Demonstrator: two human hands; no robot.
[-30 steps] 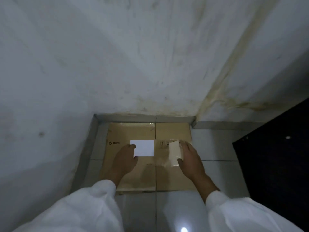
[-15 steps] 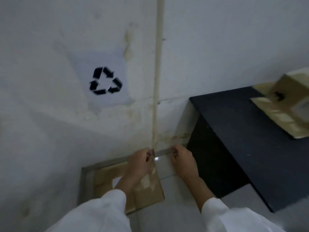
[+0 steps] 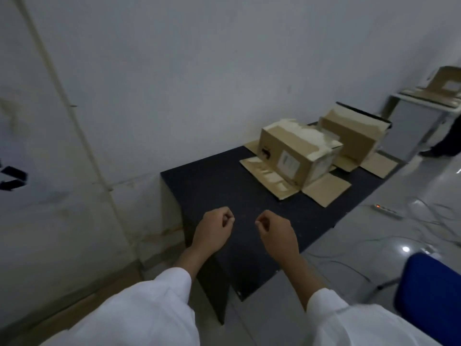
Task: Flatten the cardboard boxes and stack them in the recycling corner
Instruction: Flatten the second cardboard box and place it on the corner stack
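Observation:
Two brown cardboard boxes stand on a black table (image 3: 224, 186), bottom flaps spread out flat. The nearer box (image 3: 296, 152) has a white label and torn tape on top. The farther box (image 3: 354, 136) sits behind it to the right. My left hand (image 3: 214, 229) and my right hand (image 3: 275, 232) hover over the table's near end, fingers curled in, nothing in them. A strip of the flattened cardboard (image 3: 82, 307) shows on the floor at the lower left, partly hidden by my sleeve. Part of a black recycling sign (image 3: 11, 177) is on the left wall.
A third cardboard box (image 3: 446, 82) rests on a grey cabinet (image 3: 414, 123) at the far right, with a person's leg beside it. A power strip (image 3: 388, 211) and cables lie on the tiled floor. A blue chair (image 3: 431, 293) stands at the lower right.
My hands left the flattened cardboard in the corner and rose with fingers curled. My view swung up and right from the floor corner to the black table with the boxes.

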